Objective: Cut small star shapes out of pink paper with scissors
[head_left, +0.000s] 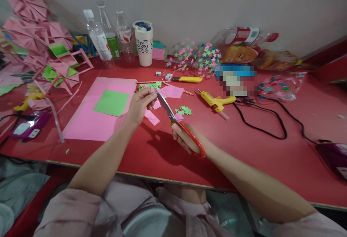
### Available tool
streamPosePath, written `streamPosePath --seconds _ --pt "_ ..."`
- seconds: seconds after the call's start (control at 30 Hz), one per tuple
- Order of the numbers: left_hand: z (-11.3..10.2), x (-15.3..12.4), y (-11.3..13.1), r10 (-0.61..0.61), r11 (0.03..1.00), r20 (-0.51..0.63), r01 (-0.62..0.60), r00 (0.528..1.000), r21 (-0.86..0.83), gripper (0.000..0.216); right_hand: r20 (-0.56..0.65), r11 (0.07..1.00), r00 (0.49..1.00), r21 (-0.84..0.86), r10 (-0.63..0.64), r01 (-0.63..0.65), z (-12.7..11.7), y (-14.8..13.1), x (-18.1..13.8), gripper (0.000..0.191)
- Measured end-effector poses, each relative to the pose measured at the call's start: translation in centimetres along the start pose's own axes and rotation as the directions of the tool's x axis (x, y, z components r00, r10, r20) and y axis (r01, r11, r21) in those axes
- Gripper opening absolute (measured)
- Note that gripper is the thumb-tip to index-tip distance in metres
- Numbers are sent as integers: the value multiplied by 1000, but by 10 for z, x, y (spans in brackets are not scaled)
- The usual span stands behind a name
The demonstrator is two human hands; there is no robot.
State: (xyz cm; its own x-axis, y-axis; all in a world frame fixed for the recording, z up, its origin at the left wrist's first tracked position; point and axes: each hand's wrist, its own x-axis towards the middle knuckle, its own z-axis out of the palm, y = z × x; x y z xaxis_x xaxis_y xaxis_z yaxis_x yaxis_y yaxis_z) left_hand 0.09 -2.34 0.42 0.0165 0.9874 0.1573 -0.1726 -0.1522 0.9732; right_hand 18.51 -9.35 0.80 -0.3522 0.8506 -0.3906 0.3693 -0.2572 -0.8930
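Observation:
My right hand [185, 138] is closed round the red handles of a pair of scissors [192, 138], whose blades point up and left. The blade tips reach the fingertips of my left hand [141, 104], which pinches a small piece of pink paper [154, 90], mostly hidden by the fingers. Beneath the hands lie pink paper strips [152, 117] and a pink piece with star outlines [172, 91]. Cut green stars [184, 110] and pink stars [179, 117] are heaped beside the blades. More green cutouts [150, 85] lie behind my left hand.
A green square [111, 103] rests on a large pink sheet [81, 121] at left. A yellow glue gun [217, 101] and a yellow utility knife [191, 79] lie to the right and behind. Bottles, a white tumbler [143, 45] and folded pink paper work [59, 70] stand along the wall.

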Motion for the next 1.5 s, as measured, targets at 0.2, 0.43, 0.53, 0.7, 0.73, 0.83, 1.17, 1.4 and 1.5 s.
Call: streamPosePath --seconds 0.2,0.43,0.53,0.7,0.73,0.83,1.17,1.4,1.5 --pt "2 1 0 29 999 -16 -30 999 -23 18 -27 1000 1000 -5 -1 1 0 -1 -1 52" --pt "7 0 -3 -13 992 -7 12 1000 -125 14 -34 999 999 -40 8 -10 1 -5 -1 48" --pt "8 0 -5 2 991 -20 -4 1000 -135 15 -28 999 999 -48 15 -16 1 -7 -2 48" --pt "8 0 -7 15 993 -33 -18 999 -114 16 -18 1000 1000 -25 -18 18 1 -2 -2 49" --pt "8 0 -7 16 994 -36 -20 999 -104 16 -13 999 1000 -19 -28 27 1 0 -2 50" --pt "7 1 -7 11 997 -44 -14 999 -70 16 20 999 999 18 -48 48 1 5 0 52" --pt "-16 10 1 -151 923 124 95 981 372 17 -32 966 983 178 -183 186 -5 12 7 49" --pt "-13 6 2 -120 766 301 -105 946 634 13 -95 985 988 107 -126 136 -5 2 5 46" --pt "-9 1 7 -240 872 477 -28 846 489 10 -211 990 970 46 -118 130 -3 -4 2 41"
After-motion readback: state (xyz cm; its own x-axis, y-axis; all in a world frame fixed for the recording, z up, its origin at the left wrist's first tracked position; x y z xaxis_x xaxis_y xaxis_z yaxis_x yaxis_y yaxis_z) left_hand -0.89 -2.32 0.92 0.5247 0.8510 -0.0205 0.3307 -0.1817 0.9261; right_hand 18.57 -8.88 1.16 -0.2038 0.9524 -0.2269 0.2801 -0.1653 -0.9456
